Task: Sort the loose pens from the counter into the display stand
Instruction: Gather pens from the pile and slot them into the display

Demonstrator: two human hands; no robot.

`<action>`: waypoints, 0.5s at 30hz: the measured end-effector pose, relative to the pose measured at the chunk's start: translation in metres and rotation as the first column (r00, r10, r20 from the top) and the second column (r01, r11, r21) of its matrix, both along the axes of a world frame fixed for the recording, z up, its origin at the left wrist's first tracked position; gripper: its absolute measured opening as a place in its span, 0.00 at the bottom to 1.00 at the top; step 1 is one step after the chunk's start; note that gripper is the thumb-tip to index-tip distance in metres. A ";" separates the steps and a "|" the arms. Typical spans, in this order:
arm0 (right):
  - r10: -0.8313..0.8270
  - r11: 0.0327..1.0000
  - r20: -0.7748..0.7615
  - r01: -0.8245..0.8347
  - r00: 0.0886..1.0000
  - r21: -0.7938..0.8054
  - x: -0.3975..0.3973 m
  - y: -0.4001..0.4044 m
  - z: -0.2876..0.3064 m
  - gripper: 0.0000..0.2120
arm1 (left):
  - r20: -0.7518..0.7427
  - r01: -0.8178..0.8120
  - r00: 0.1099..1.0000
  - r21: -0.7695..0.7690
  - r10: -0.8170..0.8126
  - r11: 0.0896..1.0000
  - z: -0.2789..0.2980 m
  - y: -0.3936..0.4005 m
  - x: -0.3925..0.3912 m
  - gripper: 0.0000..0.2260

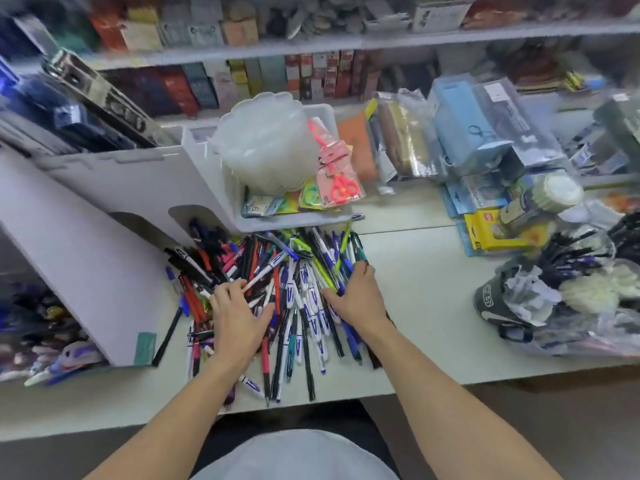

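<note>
A big pile of loose pens [277, 271] in black, blue, white, red and green lies on the pale counter [422, 306]. The grey-white cardboard display stand [104, 258] stands at the left, its arched slots facing the pile. My left hand [235, 317] lies on the pile's left part with a white pen [266, 271] between its fingertips. My right hand [356, 296] rests on the pile's right side, fingers curled over several pens; whether it grips any I cannot tell.
A white bin [277, 220] with a plastic container [263, 143] and packaged scissors [341, 183] sits behind the pile. Packaged goods, a yellow box [491, 233] and a plastic bag [571, 306] crowd the right. Shelves of stock run along the back.
</note>
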State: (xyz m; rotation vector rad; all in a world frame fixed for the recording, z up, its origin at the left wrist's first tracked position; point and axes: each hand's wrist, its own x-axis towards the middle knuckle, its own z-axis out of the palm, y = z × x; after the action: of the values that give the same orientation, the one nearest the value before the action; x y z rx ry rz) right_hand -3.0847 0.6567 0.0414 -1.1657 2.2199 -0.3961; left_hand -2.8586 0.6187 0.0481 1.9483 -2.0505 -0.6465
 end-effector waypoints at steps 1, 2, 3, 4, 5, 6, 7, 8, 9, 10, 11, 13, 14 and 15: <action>0.005 1.000 -0.006 -0.005 1.000 -0.014 0.000 0.000 0.000 0.32 | 0.018 -0.013 1.000 0.004 0.013 1.000 -0.001 -0.003 -0.003 0.31; 0.014 0.999 -0.010 -0.014 1.000 -0.038 0.000 0.000 0.001 0.31 | 0.040 -0.016 0.999 0.004 0.016 1.000 -0.001 -0.005 -0.005 0.31; 0.025 0.998 -0.011 -0.025 1.000 -0.065 0.001 0.000 0.002 0.29 | 0.058 -0.011 0.998 0.002 0.011 1.000 -0.002 -0.008 -0.007 0.31; 0.036 0.996 -0.004 -0.037 0.999 -0.086 0.002 0.000 0.003 0.28 | 0.070 -0.007 0.998 -0.003 0.007 1.000 -0.001 -0.012 -0.009 0.31; 0.040 0.995 0.013 -0.039 0.999 -0.096 0.003 0.001 0.005 0.27 | 0.076 -0.008 0.997 -0.002 0.009 1.000 -0.001 -0.015 -0.010 0.30; 0.033 0.995 0.033 -0.030 0.999 -0.092 0.005 0.001 0.006 0.26 | 0.077 -0.010 0.997 0.003 0.010 1.000 0.001 -0.018 -0.010 0.30; 0.019 0.997 0.046 -0.015 0.999 -0.081 0.006 0.002 0.007 0.27 | 0.079 -0.009 0.997 0.008 0.008 1.000 0.002 -0.021 -0.010 0.29; 0.002 0.998 0.049 0.001 0.999 -0.063 0.008 0.001 0.009 0.27 | 0.082 -0.001 0.997 0.014 0.000 1.000 0.003 -0.023 -0.010 0.29; -0.012 0.999 0.042 0.014 0.999 -0.040 0.010 -0.001 0.010 0.27 | 0.085 0.011 0.996 0.023 -0.013 1.000 0.004 -0.025 -0.009 0.28; -0.022 1.000 0.022 0.022 1.000 -0.012 0.012 -0.004 0.012 0.28 | 0.083 0.029 0.996 0.030 -0.031 0.999 0.005 -0.026 -0.009 0.27; -0.025 0.999 -0.013 0.025 1.000 0.021 0.014 -0.008 0.013 0.30 | 0.077 0.046 0.996 0.038 -0.049 0.998 0.005 -0.027 -0.009 0.26; -0.011 0.997 -0.095 0.018 0.995 0.076 0.018 -0.017 0.016 0.33 | 0.074 0.057 0.995 0.058 -0.061 0.997 0.007 -0.027 -0.008 0.25; 0.000 0.995 -0.124 0.012 0.992 0.097 0.020 -0.021 0.017 0.34 | 0.084 0.053 0.995 0.059 -0.057 0.997 0.008 -0.027 -0.008 0.25; 0.013 0.993 -0.143 0.004 0.990 0.119 0.021 -0.025 0.019 0.35 | 0.091 0.049 0.994 0.043 -0.052 0.998 0.009 -0.027 -0.009 0.24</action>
State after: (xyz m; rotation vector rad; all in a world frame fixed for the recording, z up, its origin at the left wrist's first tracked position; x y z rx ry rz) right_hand -3.0636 0.6321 0.0601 -1.1673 2.3285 -0.1799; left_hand -2.8675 0.5920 0.0576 1.9901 -2.1642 -0.6248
